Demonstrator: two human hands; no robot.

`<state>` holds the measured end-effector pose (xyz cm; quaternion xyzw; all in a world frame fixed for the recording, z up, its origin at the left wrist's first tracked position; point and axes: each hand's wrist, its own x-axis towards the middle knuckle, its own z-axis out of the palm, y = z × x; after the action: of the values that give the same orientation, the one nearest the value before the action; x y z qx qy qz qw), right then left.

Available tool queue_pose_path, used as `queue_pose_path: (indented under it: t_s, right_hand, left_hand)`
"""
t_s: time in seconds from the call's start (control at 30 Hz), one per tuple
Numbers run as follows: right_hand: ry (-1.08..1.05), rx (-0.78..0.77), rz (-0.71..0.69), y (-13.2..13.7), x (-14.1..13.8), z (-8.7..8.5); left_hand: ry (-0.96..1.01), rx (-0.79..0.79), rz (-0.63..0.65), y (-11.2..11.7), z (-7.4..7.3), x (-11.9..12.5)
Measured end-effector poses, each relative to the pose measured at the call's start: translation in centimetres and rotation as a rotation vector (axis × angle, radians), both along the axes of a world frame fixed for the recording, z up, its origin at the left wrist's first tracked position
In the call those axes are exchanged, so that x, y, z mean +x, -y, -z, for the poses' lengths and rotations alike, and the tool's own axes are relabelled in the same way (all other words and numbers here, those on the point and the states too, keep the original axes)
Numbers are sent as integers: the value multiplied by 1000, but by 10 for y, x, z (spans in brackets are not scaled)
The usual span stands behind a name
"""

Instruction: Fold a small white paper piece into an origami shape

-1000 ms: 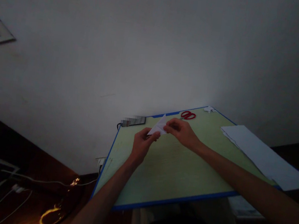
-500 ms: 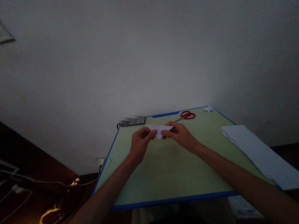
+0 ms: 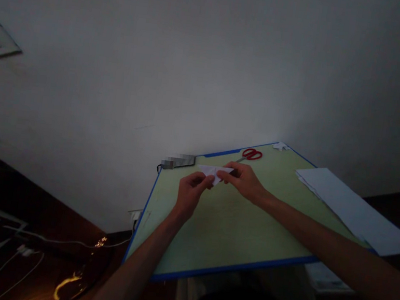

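So we're holding a small folded paper (image 3: 215, 172), white and thin with crisp creases. It's a flattish wedge with a point hanging down, up off the desk (image 3: 233, 232) toward its far edge. Its long axis runs left to right, right between our hands. The left hand (image 3: 189, 195) pinches the left end from below with fingers curled narrow, and the right hand (image 3: 243, 178) pinches the right end from the side. Both are touching it, so neither is nearer.

The desk top is a matte pale green with a blue rim. Red-handled scissors (image 3: 252, 154) lie by the far edge just past the right hand, and a stack of white sheets (image 3: 349, 207) runs along the right edge. The light's dim, so finer folds are hard to make out.
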<state>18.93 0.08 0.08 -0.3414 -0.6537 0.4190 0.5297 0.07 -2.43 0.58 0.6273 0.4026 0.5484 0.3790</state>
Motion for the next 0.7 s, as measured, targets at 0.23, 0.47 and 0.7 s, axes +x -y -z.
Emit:
queue_pose_path:
  t_s: [0.23,0.47,0.7]
  right_hand:
    - [-5,-15,-67,3,3,-7]
    - [-31,-4,-95,2,3,-7]
    - [-94,-68,-117,0,0,-3]
  left_hand:
    - [-33,2,30,2,-6,-2]
    - [-42,-12,40,0,-5,-1]
    - [-52,-18,16,3,-7,0]
